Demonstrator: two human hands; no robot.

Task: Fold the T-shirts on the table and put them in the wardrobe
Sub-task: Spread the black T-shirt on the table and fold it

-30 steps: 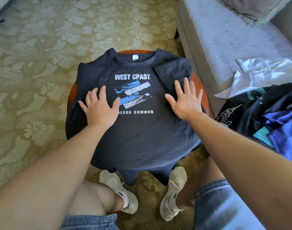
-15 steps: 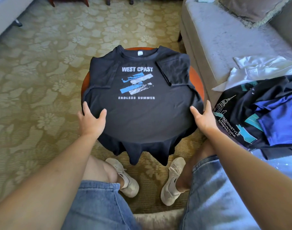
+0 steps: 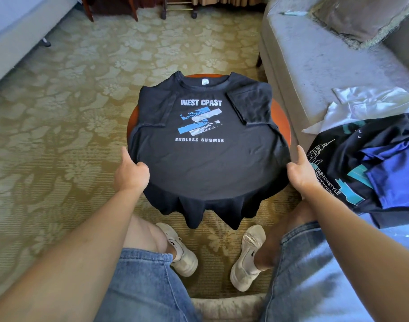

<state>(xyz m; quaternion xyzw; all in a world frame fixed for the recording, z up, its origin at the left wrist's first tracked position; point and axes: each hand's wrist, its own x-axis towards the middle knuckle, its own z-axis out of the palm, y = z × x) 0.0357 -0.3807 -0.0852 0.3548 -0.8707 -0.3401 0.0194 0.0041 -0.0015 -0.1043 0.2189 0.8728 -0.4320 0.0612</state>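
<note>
I have the shirt [image 3: 205, 163] lying face up on the round table [image 3: 283, 122], print showing and collar at the far edge. Both sleeves are already turned in over the body. The hem [image 3: 212, 212] hangs off the near edge towards my knees.

My left hand [image 3: 131, 174] grips the shirt's side at the table's near-left edge, fingers curled onto the cloth and thumb raised. My right hand [image 3: 301, 174] has the opposite side at the near-right edge. Its fingers are tucked out of sight under the fabric, so I judge that as a grasp rather than see it whole.

I read this as the lengthwise fold of the first shirt: sides are in, and the bottom half has yet to go up over the print. The next move calls for lifting both sides together and evenly, carrying the lower part towards the collar, and laying it down without dragging the sleeves back open. The hanging hem could trail or bunch if one hand leads the other.

A pile [image 3: 373, 163] of more shirts lies on the sofa [image 3: 315, 61] just right of the table, unfolded. The wardrobe is not in view, so most of the task is left.
</note>
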